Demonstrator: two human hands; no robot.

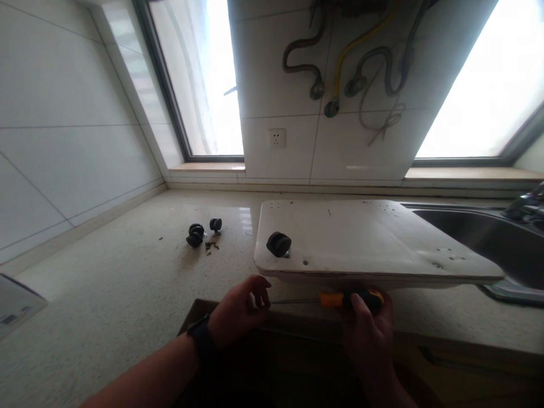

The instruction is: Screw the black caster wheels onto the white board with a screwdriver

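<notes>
My right hand (368,317) grips the orange and black handle of a screwdriver (334,299), its thin shaft pointing left along the counter's front edge. At the shaft's tip, the curled fingers of my left hand (246,300) are drawn together; whatever they pinch is too small to make out. Just beyond both hands lies a white board (352,238) with rounded corners and small holes near its corners. A black caster wheel (279,244) stands on the board's near left corner. To the left on the counter are more black casters (195,234) and several small screws (209,246).
The speckled countertop (127,294) runs to the tiled wall. A steel sink (476,232) with a faucet (529,201) lies at the right, partly under the board. A white box (19,303) sits at the left edge. Pipes (304,65) and a socket (277,137) are on the wall.
</notes>
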